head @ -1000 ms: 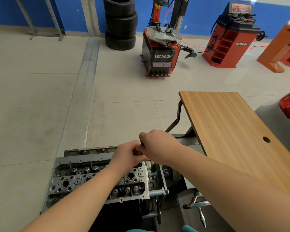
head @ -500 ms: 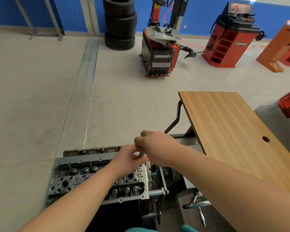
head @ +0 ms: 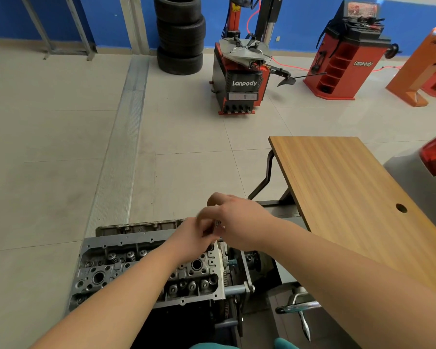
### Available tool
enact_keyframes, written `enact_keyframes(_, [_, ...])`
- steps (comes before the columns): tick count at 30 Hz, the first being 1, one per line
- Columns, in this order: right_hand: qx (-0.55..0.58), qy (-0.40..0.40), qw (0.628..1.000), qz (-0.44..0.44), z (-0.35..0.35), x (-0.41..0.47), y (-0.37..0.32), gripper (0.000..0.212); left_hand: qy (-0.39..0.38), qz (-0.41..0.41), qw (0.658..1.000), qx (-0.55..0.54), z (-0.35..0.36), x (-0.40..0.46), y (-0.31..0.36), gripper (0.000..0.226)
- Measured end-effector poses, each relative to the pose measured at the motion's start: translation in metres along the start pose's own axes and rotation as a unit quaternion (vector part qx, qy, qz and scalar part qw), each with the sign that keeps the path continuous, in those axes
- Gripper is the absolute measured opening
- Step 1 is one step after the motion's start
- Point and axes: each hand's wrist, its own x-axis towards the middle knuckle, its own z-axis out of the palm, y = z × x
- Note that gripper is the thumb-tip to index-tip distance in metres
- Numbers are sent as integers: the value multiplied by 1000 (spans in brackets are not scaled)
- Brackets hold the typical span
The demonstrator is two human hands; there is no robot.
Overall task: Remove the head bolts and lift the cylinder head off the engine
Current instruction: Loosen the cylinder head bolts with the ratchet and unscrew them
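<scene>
While the cylinder head (head: 146,270) sat on the engine at the lower left, both hands met above its far right corner. The right hand (head: 239,222) curled over a slim metal piece (head: 217,224), too blurred to identify, and the left hand (head: 194,235) pinched it from below. A wooden table (head: 350,197) stood just to the right, a tire changer (head: 242,79) farther off.

The tiled floor (head: 61,152) carries a tyre stack (head: 180,34), a wooden table (head: 350,192) and, seemingly, the engine's stand (head: 239,290).
</scene>
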Motion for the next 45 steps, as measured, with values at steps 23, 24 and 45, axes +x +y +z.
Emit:
enact_keyframes(23, [14, -28, 999, -10, -5, 6, 0, 22, -3, -2, 1000, 3, -4, -1, -14, 29])
enact_keyframes(24, [23, -16, 1000, -13, -6, 4, -1, 24, 8, -10, 1000, 5, -5, -1, -13, 26])
enact_keyframes(45, [-49, -26, 998, 28, -2, 10, -3, 13, -13, 3, 997, -72, 3, -1, -22, 27])
